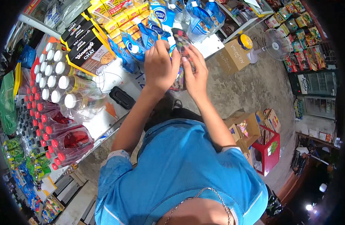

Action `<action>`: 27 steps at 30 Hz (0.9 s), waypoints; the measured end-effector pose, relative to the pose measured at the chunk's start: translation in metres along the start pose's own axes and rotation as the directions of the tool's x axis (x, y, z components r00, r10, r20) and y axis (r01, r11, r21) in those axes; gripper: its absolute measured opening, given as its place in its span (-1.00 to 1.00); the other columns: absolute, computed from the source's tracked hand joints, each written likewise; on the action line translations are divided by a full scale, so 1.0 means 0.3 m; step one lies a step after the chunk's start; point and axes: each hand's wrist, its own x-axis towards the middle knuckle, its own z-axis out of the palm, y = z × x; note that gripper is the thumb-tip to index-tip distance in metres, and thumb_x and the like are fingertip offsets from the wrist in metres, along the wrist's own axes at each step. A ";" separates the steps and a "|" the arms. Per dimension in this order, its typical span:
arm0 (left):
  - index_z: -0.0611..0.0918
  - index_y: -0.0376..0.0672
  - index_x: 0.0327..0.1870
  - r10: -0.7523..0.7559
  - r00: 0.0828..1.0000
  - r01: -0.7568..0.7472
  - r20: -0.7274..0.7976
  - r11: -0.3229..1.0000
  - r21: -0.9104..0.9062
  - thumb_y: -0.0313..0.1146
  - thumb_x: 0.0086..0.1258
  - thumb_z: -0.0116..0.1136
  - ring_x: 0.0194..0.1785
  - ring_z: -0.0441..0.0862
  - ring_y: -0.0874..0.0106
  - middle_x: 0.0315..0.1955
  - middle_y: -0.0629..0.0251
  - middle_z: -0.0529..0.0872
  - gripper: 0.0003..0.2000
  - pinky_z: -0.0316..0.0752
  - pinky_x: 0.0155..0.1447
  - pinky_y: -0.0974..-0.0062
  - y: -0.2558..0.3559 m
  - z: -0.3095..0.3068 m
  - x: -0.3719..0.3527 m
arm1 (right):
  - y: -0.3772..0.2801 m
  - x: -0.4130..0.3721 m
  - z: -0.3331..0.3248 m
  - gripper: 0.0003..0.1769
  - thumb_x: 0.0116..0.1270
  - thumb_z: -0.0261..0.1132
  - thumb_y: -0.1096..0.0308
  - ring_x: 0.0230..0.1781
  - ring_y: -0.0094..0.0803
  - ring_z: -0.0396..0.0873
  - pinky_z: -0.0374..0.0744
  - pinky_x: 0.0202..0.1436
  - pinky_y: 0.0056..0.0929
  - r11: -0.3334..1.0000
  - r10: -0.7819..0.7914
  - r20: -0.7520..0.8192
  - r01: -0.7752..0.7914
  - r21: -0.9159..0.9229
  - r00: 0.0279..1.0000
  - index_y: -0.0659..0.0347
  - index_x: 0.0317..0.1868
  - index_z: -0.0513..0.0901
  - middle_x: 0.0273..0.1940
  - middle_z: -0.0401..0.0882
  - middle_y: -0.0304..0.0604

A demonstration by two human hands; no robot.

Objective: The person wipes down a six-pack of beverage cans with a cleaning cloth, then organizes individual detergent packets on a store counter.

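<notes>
Near the top middle, my right hand (195, 71) holds a dark, colourful packet (180, 37) upright between thumb and fingers. Close beside it on the left, my left hand (159, 67) is raised with its fingers bent; what they touch, if anything, is hidden. Below and between the hands, part of another shiny packet (177, 83) shows. Blue Dutch Lady pouches (160, 15) with white caps stand just behind my hands. To the left a black case (122, 98) lies on the white table (101, 125).
White-capped bottles (69, 99) and red-capped bottles (77, 138) crowd the table's left side, near Vinacafe boxes (93, 56). An Aquafina carton (232, 56), a fan (276, 44), an open carton (249, 129) and a red crate (268, 152) stand on the right.
</notes>
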 end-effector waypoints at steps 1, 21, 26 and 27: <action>0.52 -0.31 0.13 0.009 1.000 -0.009 0.003 1.000 -0.005 -0.32 0.47 0.28 -0.05 0.68 -0.02 -0.10 0.01 0.72 -0.66 0.50 0.15 0.14 -0.008 0.007 -0.017 | -0.001 0.011 0.012 -0.60 0.55 0.30 0.39 0.36 -0.15 0.61 0.62 0.31 -0.28 0.993 -0.104 0.008 0.104 -0.053 0.995 0.26 0.34 0.68 0.42 0.55 0.09; 0.69 -0.08 0.22 0.187 0.982 -0.187 0.010 0.982 0.017 -0.20 0.56 0.12 0.18 0.52 0.06 0.06 0.13 0.72 -0.68 0.29 0.30 0.03 -0.013 -0.002 0.005 | 0.222 -0.029 -0.020 -0.61 0.57 0.24 0.38 0.43 -0.02 0.56 0.47 0.50 -0.19 0.975 0.174 -0.068 -0.181 -0.127 0.982 0.37 0.31 0.65 0.36 0.61 0.13; 0.67 -0.11 0.25 0.219 0.976 -0.219 0.006 0.976 -0.005 -0.25 0.60 -0.01 0.13 0.56 0.04 0.01 0.12 0.74 -0.66 0.34 0.26 0.03 -0.009 0.027 0.036 | -0.005 0.000 -0.014 -0.62 0.52 0.24 0.49 0.41 0.00 0.58 0.48 0.49 -0.15 0.989 -0.133 0.016 0.133 -0.065 0.991 0.31 0.29 0.69 0.36 0.62 0.15; 0.67 -0.11 0.25 0.217 0.976 -0.216 0.030 0.976 -0.016 -0.25 0.60 -0.01 0.13 0.56 0.04 0.01 0.12 0.74 -0.66 0.34 0.26 0.03 -0.005 0.027 0.040 | 0.021 -0.016 -0.007 -0.61 0.51 0.23 0.51 0.41 0.01 0.58 0.49 0.48 -0.15 0.990 -0.120 0.012 0.121 -0.080 0.993 0.28 0.30 0.69 0.35 0.62 0.16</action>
